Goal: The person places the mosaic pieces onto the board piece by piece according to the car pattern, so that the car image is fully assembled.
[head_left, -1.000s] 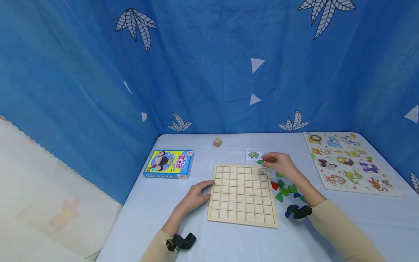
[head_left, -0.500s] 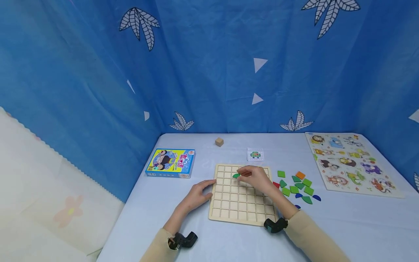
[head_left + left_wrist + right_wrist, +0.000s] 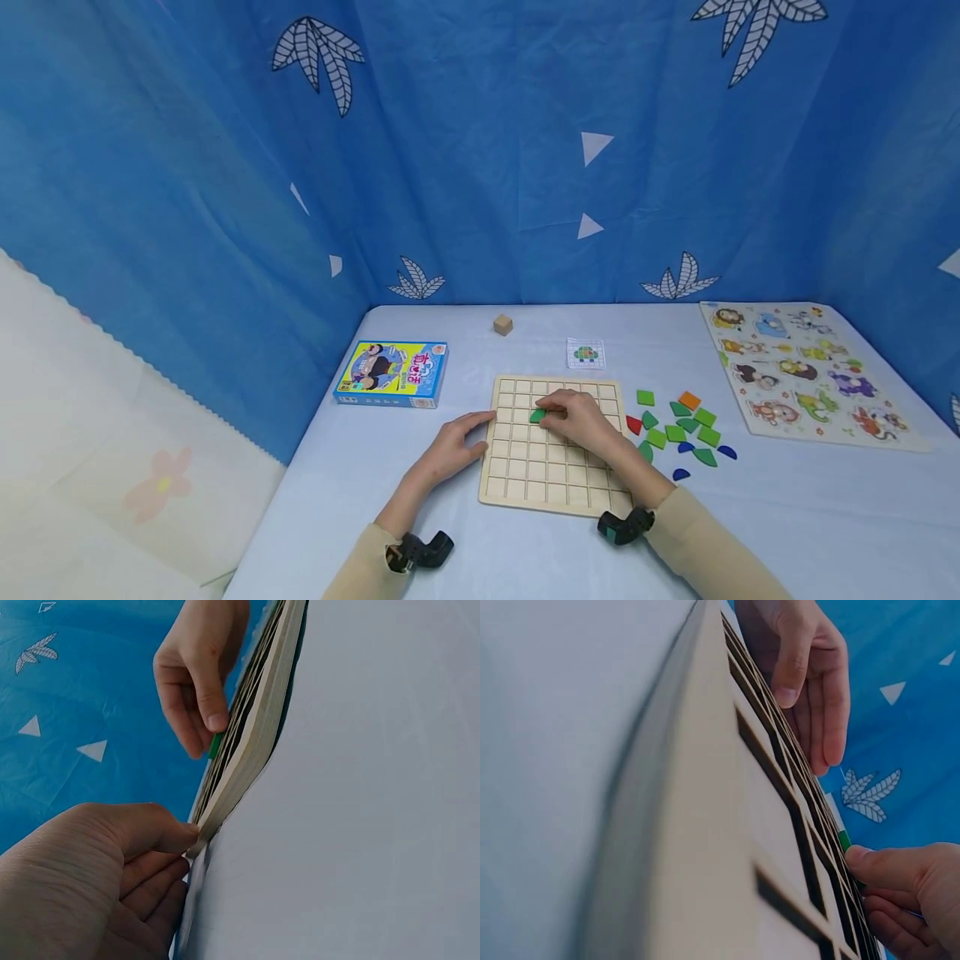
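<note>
A pale wooden grid board [image 3: 517, 492] lies on the table. My right hand [image 3: 577, 417] pinches a green piece [image 3: 537, 415] between thumb and fingers over the board's upper left squares. In the right wrist view the green piece [image 3: 844, 840] sits at the grid surface, mostly hidden by that hand's thumb and fingers. My left hand [image 3: 450, 446] touches the board's left edge. Its thumb meets the rim in the left wrist view, with the fingers [image 3: 154, 885] loosely bent beside it. The small picture card [image 3: 586, 354] beyond the board shows a green turtle-like pattern on a grid.
Several loose pieces lie right of the board, including green squares [image 3: 656, 438], a red piece [image 3: 633, 424], an orange square [image 3: 689, 401] and blue half-rounds [image 3: 681, 474]. A wooden cube [image 3: 502, 325], a boxed game [image 3: 392, 373] and an animal puzzle board [image 3: 813, 375] stand farther out.
My right hand has carried the green piece from beside the card leftward onto the board, then slightly nearer to me. The left hand has stayed at the board's edge.
</note>
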Tool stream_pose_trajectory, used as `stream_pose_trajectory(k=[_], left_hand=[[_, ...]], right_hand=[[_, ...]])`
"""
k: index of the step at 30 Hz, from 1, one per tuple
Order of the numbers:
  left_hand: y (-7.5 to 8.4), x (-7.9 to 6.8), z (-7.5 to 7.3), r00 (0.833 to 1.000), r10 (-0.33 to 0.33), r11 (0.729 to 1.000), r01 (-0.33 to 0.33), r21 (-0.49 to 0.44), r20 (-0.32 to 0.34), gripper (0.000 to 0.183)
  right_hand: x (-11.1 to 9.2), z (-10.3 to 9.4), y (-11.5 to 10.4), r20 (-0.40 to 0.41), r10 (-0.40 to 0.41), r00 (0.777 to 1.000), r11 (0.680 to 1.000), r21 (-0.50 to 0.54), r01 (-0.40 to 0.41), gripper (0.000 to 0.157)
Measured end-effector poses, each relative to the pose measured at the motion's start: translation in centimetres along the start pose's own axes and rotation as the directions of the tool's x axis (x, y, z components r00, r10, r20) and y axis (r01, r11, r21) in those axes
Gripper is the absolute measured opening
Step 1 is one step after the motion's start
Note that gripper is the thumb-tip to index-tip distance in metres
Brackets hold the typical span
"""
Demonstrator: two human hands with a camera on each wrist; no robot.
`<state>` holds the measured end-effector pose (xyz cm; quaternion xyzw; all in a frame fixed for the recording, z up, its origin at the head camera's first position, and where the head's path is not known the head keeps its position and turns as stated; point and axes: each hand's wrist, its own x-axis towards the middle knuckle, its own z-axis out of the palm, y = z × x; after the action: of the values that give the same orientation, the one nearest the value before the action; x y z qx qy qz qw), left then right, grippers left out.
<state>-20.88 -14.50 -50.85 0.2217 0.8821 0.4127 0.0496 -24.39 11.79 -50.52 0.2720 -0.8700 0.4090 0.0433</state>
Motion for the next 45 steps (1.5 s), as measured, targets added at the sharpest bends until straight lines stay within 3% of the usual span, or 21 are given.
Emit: stream_pose_trajectory(k=[19, 22, 28, 31, 38, 45], left_hand=[[-0.4, 0.1, 0.1, 1.0, 0.012, 1.0, -0.012, 0.004, 0.003, 0.05], [-0.4, 0.0, 0.2, 1.0, 0.014, 1.0, -0.014, 0.005, 0.0, 0.05], [-0.5, 0.0, 0.2, 1.0, 0.021, 1.0, -0.021, 0.011, -0.004, 0.05], [-0.5, 0.1, 0.1, 1.0, 0.008, 1.0, -0.008, 0.017, -0.001, 0.05], [-0.6, 0.2, 0.1, 1.0, -0.009, 1.0, 0.009, 0.014, 0.004, 0.05], [-0.6, 0.2, 0.2, 1.0, -0.003, 1.0, 0.003, 0.0, 0.008, 0.05]], right_hand=[[-0.1, -0.1, -0.8, -0.005, 0.007, 1.0, 0.995, -0.098, -0.007, 0.027], [-0.3, -0.4, -0.9, -0.007, 0.022, 1.0, 0.998, -0.064, -0.022, 0.03], [-0.7, -3.6, -1.3, -0.028, 0.128, 0.991, 0.987, 0.103, -0.124, 0.035], [-1.1, -6.0, -0.7, -0.062, 0.16, 0.985, 0.981, 0.124, -0.152, 0.036], [-2.8, -10.7, 2.8, -0.125, 0.227, 0.966, 0.974, 0.029, -0.226, 0.028], [-4.8, -12.4, 5.9, -0.113, 0.342, 0.933, 0.937, -0.037, -0.347, 0.034]])
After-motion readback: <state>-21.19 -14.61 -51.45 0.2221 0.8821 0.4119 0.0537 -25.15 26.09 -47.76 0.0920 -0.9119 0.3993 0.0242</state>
